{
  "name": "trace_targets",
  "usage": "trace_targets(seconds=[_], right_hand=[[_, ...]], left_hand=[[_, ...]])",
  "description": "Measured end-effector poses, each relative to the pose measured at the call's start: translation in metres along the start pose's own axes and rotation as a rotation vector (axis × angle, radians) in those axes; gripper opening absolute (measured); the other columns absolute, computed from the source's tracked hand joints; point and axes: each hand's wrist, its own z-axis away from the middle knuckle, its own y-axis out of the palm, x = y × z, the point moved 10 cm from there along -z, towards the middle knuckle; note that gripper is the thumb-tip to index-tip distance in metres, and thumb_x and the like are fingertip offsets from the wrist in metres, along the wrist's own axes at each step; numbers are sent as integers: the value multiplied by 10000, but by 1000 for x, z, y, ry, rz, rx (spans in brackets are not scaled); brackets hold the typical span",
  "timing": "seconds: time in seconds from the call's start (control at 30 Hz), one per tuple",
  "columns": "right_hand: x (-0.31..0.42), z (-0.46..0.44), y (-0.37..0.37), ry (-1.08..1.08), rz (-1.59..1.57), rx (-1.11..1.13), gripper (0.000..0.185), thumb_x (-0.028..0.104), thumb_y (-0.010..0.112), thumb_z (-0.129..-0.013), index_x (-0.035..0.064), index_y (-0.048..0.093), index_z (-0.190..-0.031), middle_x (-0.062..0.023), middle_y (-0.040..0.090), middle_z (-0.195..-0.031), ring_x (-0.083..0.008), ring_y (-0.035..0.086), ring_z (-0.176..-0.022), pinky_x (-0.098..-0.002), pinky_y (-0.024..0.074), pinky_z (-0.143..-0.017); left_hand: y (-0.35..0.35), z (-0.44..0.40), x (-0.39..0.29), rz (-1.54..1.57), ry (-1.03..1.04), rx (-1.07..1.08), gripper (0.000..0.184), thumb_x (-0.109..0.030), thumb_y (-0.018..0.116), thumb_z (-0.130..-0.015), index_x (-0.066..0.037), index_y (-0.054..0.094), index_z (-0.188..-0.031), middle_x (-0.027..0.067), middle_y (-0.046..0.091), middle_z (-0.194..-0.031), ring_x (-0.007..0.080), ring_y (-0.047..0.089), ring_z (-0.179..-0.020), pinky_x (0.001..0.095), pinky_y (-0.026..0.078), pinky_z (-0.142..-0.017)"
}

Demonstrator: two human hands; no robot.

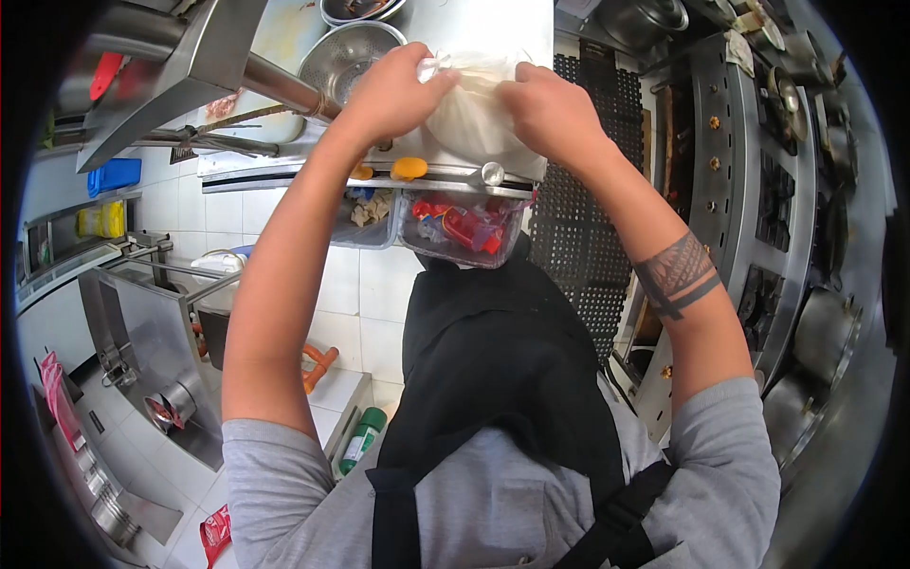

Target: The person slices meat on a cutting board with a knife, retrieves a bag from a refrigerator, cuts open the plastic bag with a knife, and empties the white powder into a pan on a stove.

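Note:
A whitish, translucent plastic bag (472,119) rests on the steel worktop (493,27), its contents hard to make out. My left hand (391,93) is closed on the upper left edge of the bag, with a bit of plastic showing by the thumb. On the other side, my right hand (557,109) pinches the bag's upper right edge in curled fingers. Between the two hands the plastic is gathered and creased. Just left of the bag stands a perforated metal colander (327,62), close to my left hand.
Under the worktop edge hang a clear bin (463,254) with red wrappers and another container beside it. A yellow knob or handle (409,169) sits at the edge. The stove (749,199) runs along the right, beside a black perforated mat (578,228). Steel shelving (190,81) juts in at left.

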Motion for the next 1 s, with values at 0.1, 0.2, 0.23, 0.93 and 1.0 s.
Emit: trace_targets(seconds=[0.1, 0.2, 0.23, 0.93, 1.0], right_hand=[[-6, 11, -12, 27, -49, 27, 136, 61, 606, -846, 116, 684, -943, -83, 602, -950, -305, 643, -941, -440, 558, -737], [-5, 27, -27, -2, -77, 36, 156, 31, 618, -841, 112, 676, -960, -90, 597, -955, -316, 636, -933, -441, 546, -737], [-8, 33, -30, 2, -76, 33, 156, 31, 618, -841, 112, 676, -960, -90, 597, -955, -316, 636, -933, -441, 546, -737], [-9, 66, -23, 262, -387, -203, 33, 76, 722, -828, 54, 698, -835, -77, 642, -838, -291, 678, -802, -406, 569, -677], [-7, 62, -23, 263, -368, -177, 31, 67, 719, -819, 57, 704, -844, -81, 645, -846, -296, 681, -808, -410, 572, -682]], left_hand=[[1, 1, 4, -62, 8, -101, 551, -452, 660, -936, 60, 667, -1139, 272, 711, -1074, 423, 673, -1088, 461, 517, -934], [0, 5, 7, 23, -49, -136, 573, -469, 680, -916, 68, 678, -1115, 276, 713, -1072, 430, 675, -1087, 452, 524, -930], [2, 9, 10, 116, -103, -128, 553, -452, 679, -920, 71, 683, -1101, 280, 712, -1071, 434, 677, -1078, 449, 527, -924], [16, 70, -9, 125, 19, -223, 325, -229, 674, -986, 13, 511, -841, 179, 537, -786, 371, 539, -749, 445, 435, -688], [16, 69, -6, 130, 19, -226, 322, -228, 675, -986, 11, 512, -843, 175, 537, -786, 367, 539, -751, 445, 434, -688]])
